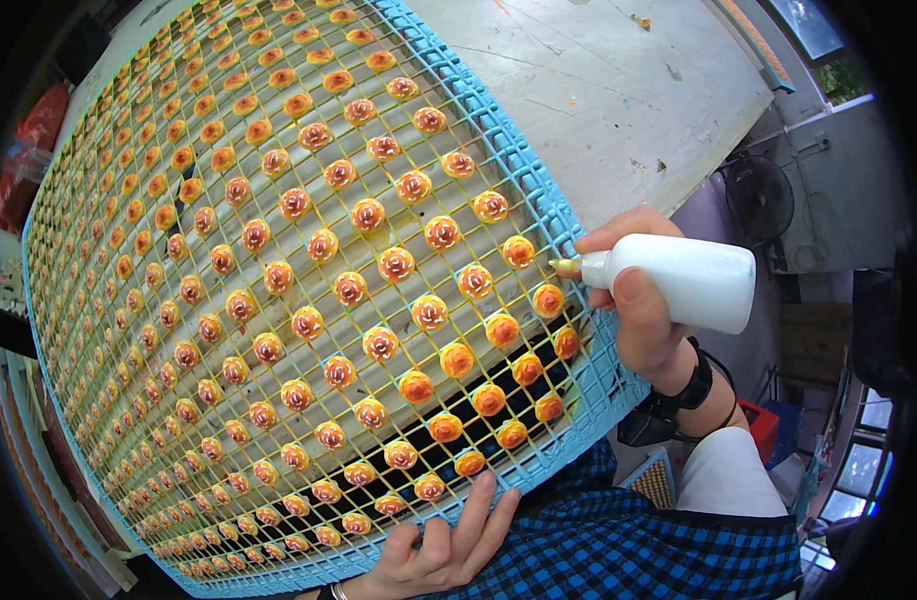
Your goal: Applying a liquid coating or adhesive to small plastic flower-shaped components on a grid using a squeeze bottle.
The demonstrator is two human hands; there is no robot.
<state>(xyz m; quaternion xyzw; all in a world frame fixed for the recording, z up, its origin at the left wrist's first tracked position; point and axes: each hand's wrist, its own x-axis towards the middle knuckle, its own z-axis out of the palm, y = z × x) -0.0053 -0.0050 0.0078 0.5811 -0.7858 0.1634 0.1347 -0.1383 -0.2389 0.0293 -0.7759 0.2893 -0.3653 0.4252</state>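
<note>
A large mesh rack (408, 205) with a light-blue woven rim fills the left and middle of the view. Rows of small round orange-and-yellow flower-like pieces (441, 233) sit on its yellow grid. Many carry white petal lines; several near the right edge, such as the plain orange piece (518, 251), show none. In my right hand (643, 310) is a white squeeze bottle (688, 280), lying nearly sideways. Its narrow yellowish tip points left, close to that plain piece by the rim. My left hand (443, 550) grips the rack's near rim, its fingers curled over the edge.
Beneath the rack and beyond it lies a pale, stained worktable (608, 90). A black fan (760, 195) stands off to the right. Lower right are a red container (763, 432) and another framed mesh rack (653, 482). A black strap device (668, 405) is on my right wrist.
</note>
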